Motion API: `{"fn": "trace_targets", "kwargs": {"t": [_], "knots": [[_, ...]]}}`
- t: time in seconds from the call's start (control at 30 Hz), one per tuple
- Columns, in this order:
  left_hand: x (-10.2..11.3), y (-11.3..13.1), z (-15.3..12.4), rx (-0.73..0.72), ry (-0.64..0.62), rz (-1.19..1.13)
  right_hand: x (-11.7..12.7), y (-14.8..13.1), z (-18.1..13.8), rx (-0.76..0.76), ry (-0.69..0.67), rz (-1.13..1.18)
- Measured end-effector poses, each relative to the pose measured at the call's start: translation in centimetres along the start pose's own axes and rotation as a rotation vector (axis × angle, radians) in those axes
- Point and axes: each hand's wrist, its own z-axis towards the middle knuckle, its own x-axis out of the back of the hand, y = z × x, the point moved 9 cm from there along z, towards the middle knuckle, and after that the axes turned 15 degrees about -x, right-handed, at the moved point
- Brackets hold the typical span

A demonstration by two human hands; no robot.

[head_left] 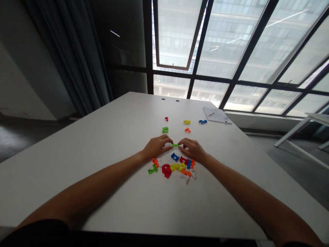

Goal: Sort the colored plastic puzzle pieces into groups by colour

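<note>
Between my two hands is a small bright green plastic piece (pixel 175 145), lying level just above or on the white table; I cannot tell which. My left hand (pixel 158 145) pinches its left end with thumb and fingers. The right end is pinched by my right hand (pixel 191 148). Just below the hands lies a blue plastic piece (pixel 175 157). A loose pile nearer me holds a red piece (pixel 167 170), yellow pieces (pixel 178 167), a dark red piece (pixel 183 160), white pieces (pixel 184 177), an orange piece (pixel 186 172) and another green piece (pixel 153 169).
Beyond my hands on the white table (pixel 110 137) lie a green piece (pixel 165 129), a small red piece (pixel 167 119), a yellow piece (pixel 187 122), an orange piece (pixel 187 130) and a blue piece (pixel 203 121). Papers (pixel 217 115) with pens rest at the far right edge, near the windows.
</note>
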Motion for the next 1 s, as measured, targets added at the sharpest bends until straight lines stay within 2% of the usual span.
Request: {"fn": "trace_targets", "kwargs": {"t": [0.33, 0.57, 0.77, 1.0], "knots": [[0.0, -0.3, -0.2, 0.035, 0.018, -0.003, -0.7, 0.8, 0.1, -0.029, -0.015, -0.05], [0.5, -4.8, -1.5, 0.46, 0.082, 0.103, -1.3, 1.5, 0.6, -0.066, -0.001, -0.109], [-0.3, -4.0, -1.1, 0.363, 0.001, 0.129, -1.2, 1.3, 0.6, -0.041, -0.011, -0.103], [-0.8, -4.5, -1.1, 0.398, -0.042, 0.207, -1.2, 1.2, 0.6, -0.048, -0.027, -0.091]]}}
